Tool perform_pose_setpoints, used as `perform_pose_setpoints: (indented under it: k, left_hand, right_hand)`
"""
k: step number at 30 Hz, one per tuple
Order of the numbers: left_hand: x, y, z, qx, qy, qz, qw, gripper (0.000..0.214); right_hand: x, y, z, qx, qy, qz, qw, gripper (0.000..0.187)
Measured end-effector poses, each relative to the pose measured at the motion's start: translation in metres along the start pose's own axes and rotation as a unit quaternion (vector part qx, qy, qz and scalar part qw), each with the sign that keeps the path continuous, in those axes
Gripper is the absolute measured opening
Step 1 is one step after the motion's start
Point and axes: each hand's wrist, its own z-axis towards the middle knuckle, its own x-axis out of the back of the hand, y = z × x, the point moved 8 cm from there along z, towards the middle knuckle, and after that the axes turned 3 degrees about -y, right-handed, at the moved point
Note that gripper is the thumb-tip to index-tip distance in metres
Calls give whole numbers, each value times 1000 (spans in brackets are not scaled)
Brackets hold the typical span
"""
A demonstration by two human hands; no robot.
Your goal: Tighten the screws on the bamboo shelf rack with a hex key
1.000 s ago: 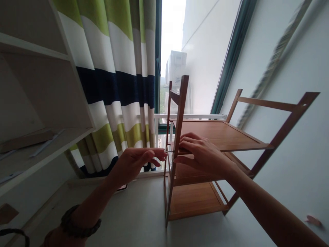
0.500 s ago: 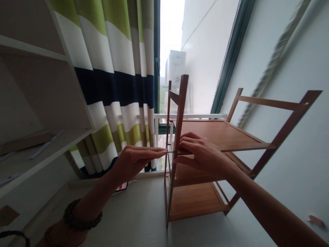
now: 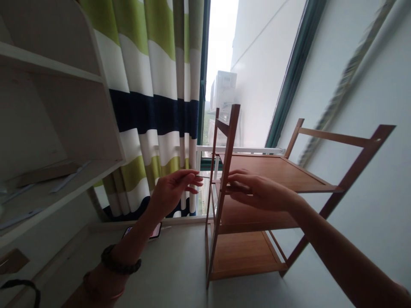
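Note:
My left hand (image 3: 170, 190) is closed in a pinch, left of a brown wooden shelf rack (image 3: 257, 250). From its fingertips a thin metal hex key (image 3: 203, 176) points right toward the rack's front left post (image 3: 227, 158). Only the key's slim shaft shows, and its tip is apart from that post. On the other side of the post, my right hand (image 3: 261, 190) grips the rack where the upper shelf (image 3: 272, 169) meets the upright. Its fingertips are partly hidden behind the post.
A phone (image 3: 154, 232) lies on the pale surface by the left forearm. White shelving (image 3: 111, 169) holding flat pieces stands at left, beside a striped curtain (image 3: 157, 111). Behind the rack are a white rail (image 3: 253, 150) and a window; a wall rises at right.
My left hand has drawn back from the post, its flat fingers curling into a pinch, and the hex key has come away from the post. My right hand stays at the rack. The view has shifted slightly.

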Motion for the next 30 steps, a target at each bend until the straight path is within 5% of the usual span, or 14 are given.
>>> perform_pose_setpoints:
  k: [7, 15, 21, 30]
  left_hand:
    - [2, -21, 49, -14, 16, 10, 1000, 31]
    - [9, -58, 96, 6, 64, -10, 998, 33]
    - [14, -81, 121, -1, 64, -25, 998, 35]
    - [11, -89, 133, -9, 54, -14, 998, 35]
  right_hand:
    - [24, 42, 33, -71, -37, -17, 997, 34]
    - [8, 122, 91, -231, -12, -142, 963, 53]
    - [-4, 145, 118, -209, -65, -125, 968, 39]
    - [-11, 160, 124, -284, -85, -49, 954, 42]
